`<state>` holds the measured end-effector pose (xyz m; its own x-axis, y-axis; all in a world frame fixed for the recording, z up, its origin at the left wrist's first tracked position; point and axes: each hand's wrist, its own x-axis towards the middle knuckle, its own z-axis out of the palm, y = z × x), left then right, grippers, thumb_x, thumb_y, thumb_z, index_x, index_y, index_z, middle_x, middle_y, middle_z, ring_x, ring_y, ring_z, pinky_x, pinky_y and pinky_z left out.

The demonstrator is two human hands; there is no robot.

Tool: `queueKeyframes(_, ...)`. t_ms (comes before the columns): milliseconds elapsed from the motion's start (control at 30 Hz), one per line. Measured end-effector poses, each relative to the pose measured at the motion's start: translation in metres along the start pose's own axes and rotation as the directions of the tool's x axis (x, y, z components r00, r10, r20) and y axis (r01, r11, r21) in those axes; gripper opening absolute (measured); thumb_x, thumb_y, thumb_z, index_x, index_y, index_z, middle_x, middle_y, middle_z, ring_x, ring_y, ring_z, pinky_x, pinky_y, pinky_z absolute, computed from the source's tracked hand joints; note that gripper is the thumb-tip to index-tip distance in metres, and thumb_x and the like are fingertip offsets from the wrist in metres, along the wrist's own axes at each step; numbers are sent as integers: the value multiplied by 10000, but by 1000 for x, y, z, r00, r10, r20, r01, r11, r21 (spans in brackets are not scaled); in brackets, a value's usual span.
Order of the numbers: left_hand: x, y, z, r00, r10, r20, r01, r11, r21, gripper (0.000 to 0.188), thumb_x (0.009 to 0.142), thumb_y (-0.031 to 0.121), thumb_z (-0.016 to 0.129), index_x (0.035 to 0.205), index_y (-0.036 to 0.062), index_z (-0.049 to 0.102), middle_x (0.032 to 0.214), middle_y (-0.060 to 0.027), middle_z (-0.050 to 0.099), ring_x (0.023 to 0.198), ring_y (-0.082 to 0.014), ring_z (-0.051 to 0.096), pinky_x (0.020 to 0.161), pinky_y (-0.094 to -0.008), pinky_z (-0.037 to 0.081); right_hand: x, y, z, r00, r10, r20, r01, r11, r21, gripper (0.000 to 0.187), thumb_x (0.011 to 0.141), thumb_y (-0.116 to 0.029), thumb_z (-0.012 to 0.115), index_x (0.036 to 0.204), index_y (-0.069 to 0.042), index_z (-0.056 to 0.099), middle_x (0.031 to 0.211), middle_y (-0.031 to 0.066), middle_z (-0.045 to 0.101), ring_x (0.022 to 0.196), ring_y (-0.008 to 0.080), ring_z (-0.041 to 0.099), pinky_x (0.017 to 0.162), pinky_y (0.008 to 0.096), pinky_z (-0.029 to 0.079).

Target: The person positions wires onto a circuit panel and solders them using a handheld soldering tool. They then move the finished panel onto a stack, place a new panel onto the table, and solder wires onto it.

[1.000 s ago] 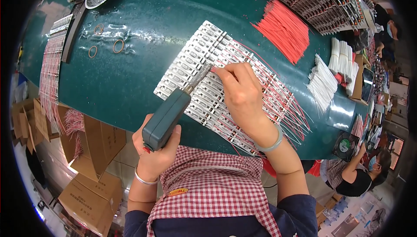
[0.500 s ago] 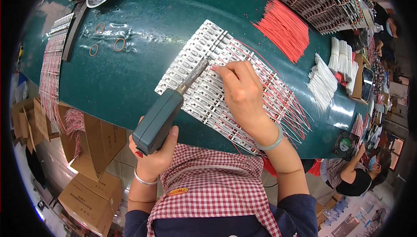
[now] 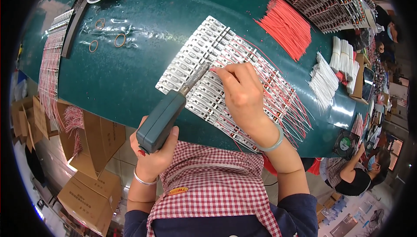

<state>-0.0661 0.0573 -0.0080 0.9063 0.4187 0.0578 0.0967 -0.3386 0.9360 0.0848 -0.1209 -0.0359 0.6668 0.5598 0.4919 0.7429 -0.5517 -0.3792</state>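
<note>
White unit panel (image 3: 184, 65) at the bench's (image 3: 126, 78) near edge, mid-length; red and white wires (image 3: 290, 102) trail rightward. Green gun-shaped tool (image 3: 160, 122) gripped in left hand (image 3: 158, 159). Right hand (image 3: 244, 98) pinches apparent red wire end (image 3: 213, 69). Tool tip just edged nearer the fingertips, so likely contact work there.

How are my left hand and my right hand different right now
Your left hand grips the dark green tool; your right hand pinches what looks like a red wire. The left hand is by the table edge, the right hand above the white boards. At the wrist, the left hand has a thin silver bangle, the right hand a thicker, pale green bangle. Neither hand wears a glove.
</note>
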Motion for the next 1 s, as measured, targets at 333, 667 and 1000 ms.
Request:
queueKeyframes(333,2,5,3,1000,0,27,0,1000,-12,167,757,-49,726,916,-47,674,835,-85,651,654,-133,611,594,-244,472,0,0,0,1000,-13,22,13,1000,-21,268,694,58,659,960,39,679,903,103,602,827,261,570,643,349,494)
queueKeyframes(667,-5,4,-1,1000,27,8,-27,999,34,190,749,-35,738,933,-38,693,850,-96,663,662,-153,622,595,-253,493,0,0,0,1000,-13,2,14,999,-31,250,699,67,671,947,34,681,882,98,600,815,260,572,641,347,494)
queueKeyframes(1000,-14,-4,-5,1000,8,-20,-8,1000,7,188,753,-25,752,934,-26,702,850,-99,673,675,-161,624,609,-260,495,-5,-9,-3,999,-35,-42,36,999,19,265,715,61,683,979,35,692,882,96,601,788,244,559,619,343,481)
